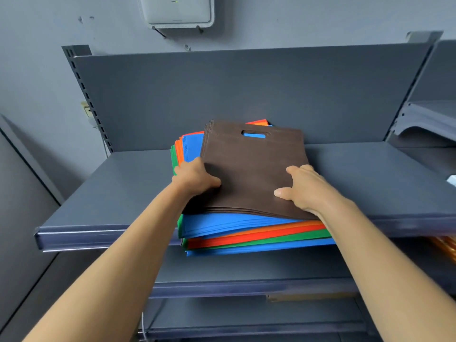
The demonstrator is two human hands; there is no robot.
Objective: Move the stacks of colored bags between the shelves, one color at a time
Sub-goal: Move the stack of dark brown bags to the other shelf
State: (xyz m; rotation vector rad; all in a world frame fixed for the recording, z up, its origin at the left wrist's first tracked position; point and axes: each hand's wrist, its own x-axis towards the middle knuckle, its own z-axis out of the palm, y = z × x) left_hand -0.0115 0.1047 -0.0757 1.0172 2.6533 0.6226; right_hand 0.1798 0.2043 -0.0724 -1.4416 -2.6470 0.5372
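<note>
A thin stack of brown bags (251, 164) with a cut-out handle lies on top of a pile of blue bags (234, 224), orange and red bags (259, 234) and green bags (283, 239) on the top grey shelf (111, 193). The pile overhangs the shelf's front edge. My left hand (195, 177) grips the brown stack's left edge, thumb on top. My right hand (306, 187) holds its right front corner, thumb on top and fingers under. The brown stack's front edge is lifted a little off the blue bags.
The shelf's back panel (246, 95) rises behind the pile. Lower shelves (246, 287) sit below. A neighbouring shelf unit (429, 119) stands at the right, with orange items (444, 245) under it. A white box (177, 11) hangs on the wall above.
</note>
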